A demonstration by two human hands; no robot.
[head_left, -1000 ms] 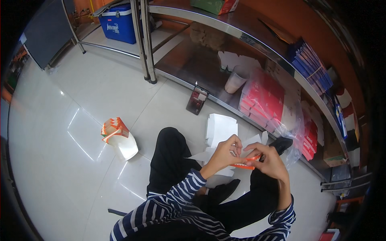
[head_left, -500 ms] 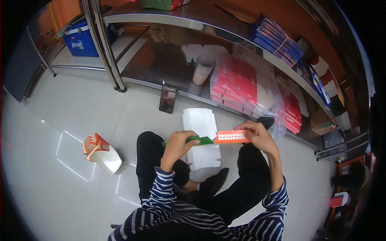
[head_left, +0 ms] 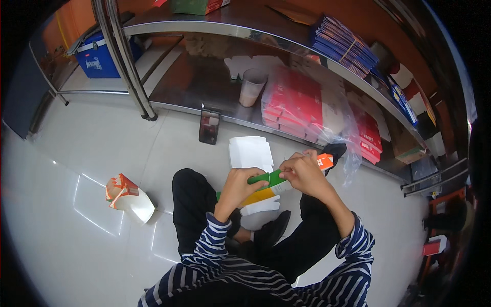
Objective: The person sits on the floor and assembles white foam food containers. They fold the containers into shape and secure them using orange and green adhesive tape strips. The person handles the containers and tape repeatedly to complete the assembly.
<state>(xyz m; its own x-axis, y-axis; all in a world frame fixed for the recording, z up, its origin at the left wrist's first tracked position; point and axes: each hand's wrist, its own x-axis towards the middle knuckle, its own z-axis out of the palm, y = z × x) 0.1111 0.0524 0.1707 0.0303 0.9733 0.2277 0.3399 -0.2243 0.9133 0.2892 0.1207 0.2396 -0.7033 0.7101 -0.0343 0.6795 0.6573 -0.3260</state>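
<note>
The left hand [head_left: 239, 185] pinches the near end of a flat carton blank [head_left: 279, 180], green, yellow and orange, while the right hand [head_left: 303, 171] grips its middle, holding it above the lap. Folding well probably means keeping both grips firm and creasing squarely along the score lines. White blanks [head_left: 249, 152] lie on the floor [head_left: 102, 153] just beyond; a folded carton [head_left: 128, 197] rests off to the left.

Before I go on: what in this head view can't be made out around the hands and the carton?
- Flat carton: its middle is covered by both hands; only the orange end and the green and yellow parts show.
- Left hand: fingertips hidden behind the carton.
- Right hand: palm side turned away.
- Phone: screen too small to read.
- Red packs: blurred by their plastic bag.
</note>
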